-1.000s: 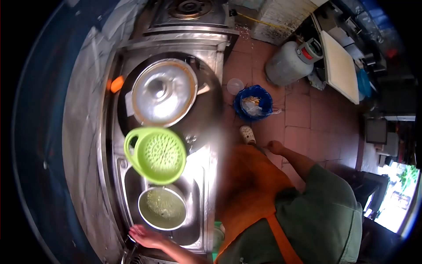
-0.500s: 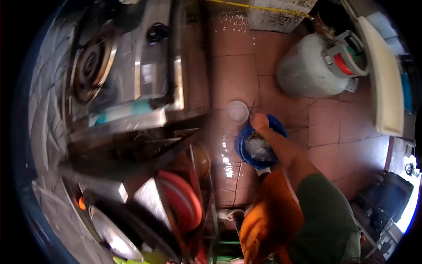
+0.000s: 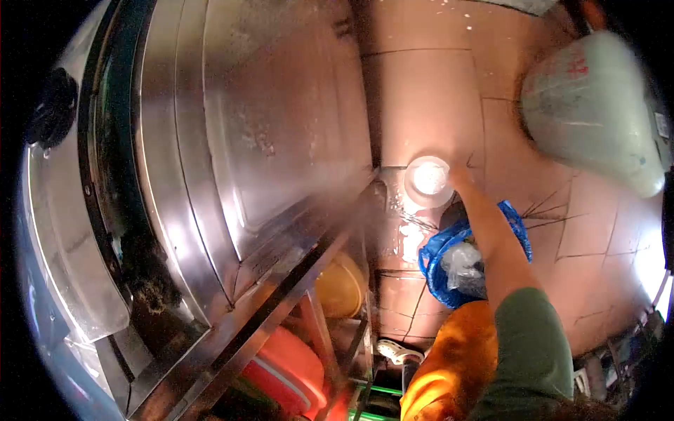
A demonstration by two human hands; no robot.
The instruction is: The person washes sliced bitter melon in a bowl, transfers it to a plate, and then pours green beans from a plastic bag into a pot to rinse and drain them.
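Note:
My right hand (image 3: 458, 179) reaches down from a green sleeve to the right edge of a round white bowl (image 3: 428, 181). Its fingers seem closed on the rim, though they are small and blurred. Bright light fills the inside of the bowl. Just below my forearm is a bin with a blue bag lining (image 3: 435, 245), and crumpled clear plastic (image 3: 463, 268) lies in it. My left hand is out of view.
A large steel appliance (image 3: 288, 119) takes up the left side. Under it, a metal rack (image 3: 270, 302) carries a red basin (image 3: 291, 368) and a yellowish round vessel (image 3: 340, 286). A grey gas cylinder (image 3: 590, 112) stands at the right on wet tiles (image 3: 428, 91).
My right hand has moved from over the blue-lined bin to the white bowl's edge. The view has swung and come closer, so the steel appliance fills more of the left.

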